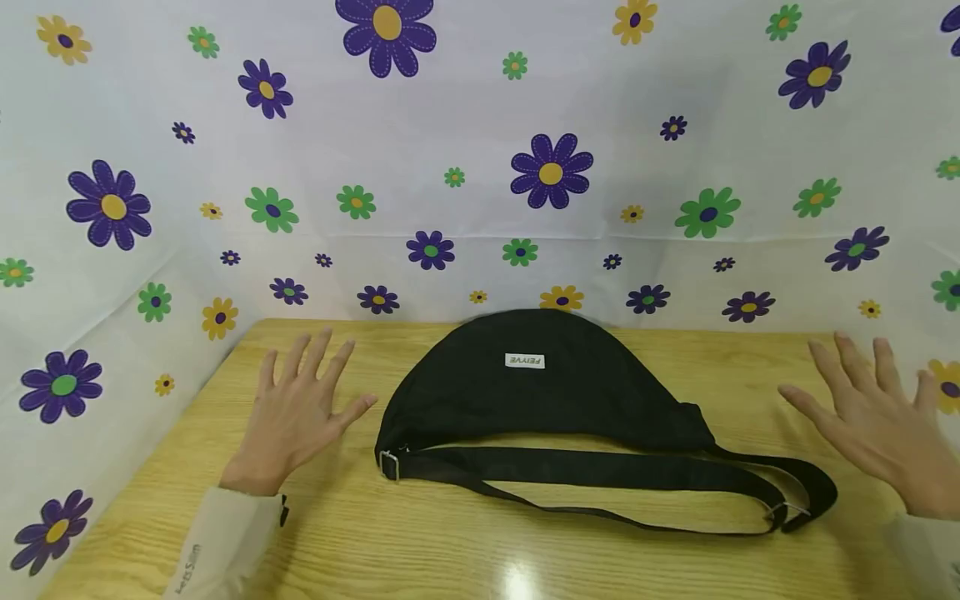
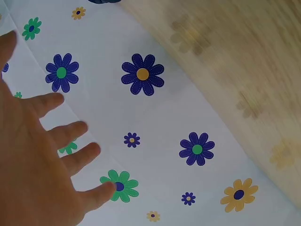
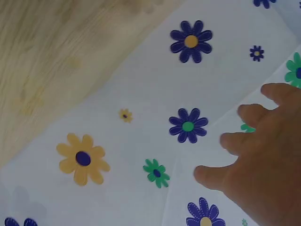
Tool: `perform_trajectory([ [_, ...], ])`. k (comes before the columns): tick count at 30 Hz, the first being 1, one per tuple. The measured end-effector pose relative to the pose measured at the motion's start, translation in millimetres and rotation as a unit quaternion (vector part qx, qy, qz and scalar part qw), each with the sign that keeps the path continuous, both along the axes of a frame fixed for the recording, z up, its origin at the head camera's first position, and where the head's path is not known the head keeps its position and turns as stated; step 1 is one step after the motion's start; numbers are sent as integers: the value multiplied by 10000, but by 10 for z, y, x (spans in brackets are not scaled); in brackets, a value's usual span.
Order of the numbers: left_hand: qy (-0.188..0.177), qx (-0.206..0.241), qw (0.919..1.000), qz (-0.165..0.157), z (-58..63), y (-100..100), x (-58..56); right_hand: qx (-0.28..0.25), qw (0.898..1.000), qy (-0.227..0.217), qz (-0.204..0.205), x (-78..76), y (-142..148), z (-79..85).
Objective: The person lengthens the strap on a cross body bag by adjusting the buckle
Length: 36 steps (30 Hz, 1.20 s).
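Observation:
A black crescent-shaped sling bag (image 1: 555,392) lies flat on the wooden table in the head view, its small white label upside down. Along its near side runs the black strap (image 1: 600,468), with a metal buckle at the left and another at the right end. My left hand (image 1: 296,417) is spread to the left of the bag, apart from it. To the right of the strap, my right hand (image 1: 873,412) is spread too and touches nothing. Each wrist view shows one of these hands, the left (image 2: 42,155) and the right (image 3: 263,155), with fingers apart and nothing held.
The wooden table (image 1: 420,558) reaches back to a white cloth (image 1: 465,108) printed with purple, green and yellow flowers. This cloth also hangs along the left and right sides. Light glares off the table's near middle.

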<state>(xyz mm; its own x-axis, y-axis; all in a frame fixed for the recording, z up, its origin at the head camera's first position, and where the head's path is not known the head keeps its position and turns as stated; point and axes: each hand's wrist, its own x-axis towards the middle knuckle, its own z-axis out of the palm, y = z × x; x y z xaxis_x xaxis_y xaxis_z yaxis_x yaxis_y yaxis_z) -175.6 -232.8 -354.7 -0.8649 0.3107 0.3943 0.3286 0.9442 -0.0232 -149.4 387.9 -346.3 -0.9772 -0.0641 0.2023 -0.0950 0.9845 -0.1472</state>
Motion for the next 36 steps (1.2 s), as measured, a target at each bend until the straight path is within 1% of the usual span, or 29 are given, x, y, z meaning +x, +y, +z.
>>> perform_trajectory([
  [4,-444,-205,9988,-55,35,2,39,-486,9971,-498,304,-36,-138,103],
  [6,-679,-192,9975,-99,47,3,64,-734,9939,-618,541,-56,-264,170],
  [8,-797,-197,9965,-122,57,2,93,-944,9906,-639,762,-56,-406,241],
  [9,-809,-193,9964,-129,57,-2,103,-1022,9894,-556,874,-54,-469,263],
  [12,-745,-150,9969,-195,59,-18,128,-1321,9837,-410,1150,-46,-610,313],
  [15,-676,-1,9972,-328,59,-27,139,-1538,9787,-352,1312,-41,-716,344],
  [17,-710,149,9964,-429,56,-29,143,-1663,9757,-364,1376,-52,-777,358],
  [19,-789,298,9952,-501,53,-30,150,-1751,9736,-396,1409,-66,-851,373],
  [21,-943,446,9931,-537,50,-29,159,-1832,9713,-428,1454,-84,-928,388],
  [25,-1238,647,9883,-614,40,-28,166,-2022,9636,-503,1675,-118,-1083,410],
  [31,-1532,867,9801,-913,25,-29,152,-2426,9454,-881,1988,-140,-1315,435],
  [36,-1693,1058,9740,-1068,11,-33,146,-2949,9192,-1232,2300,-175,-1487,423],
])
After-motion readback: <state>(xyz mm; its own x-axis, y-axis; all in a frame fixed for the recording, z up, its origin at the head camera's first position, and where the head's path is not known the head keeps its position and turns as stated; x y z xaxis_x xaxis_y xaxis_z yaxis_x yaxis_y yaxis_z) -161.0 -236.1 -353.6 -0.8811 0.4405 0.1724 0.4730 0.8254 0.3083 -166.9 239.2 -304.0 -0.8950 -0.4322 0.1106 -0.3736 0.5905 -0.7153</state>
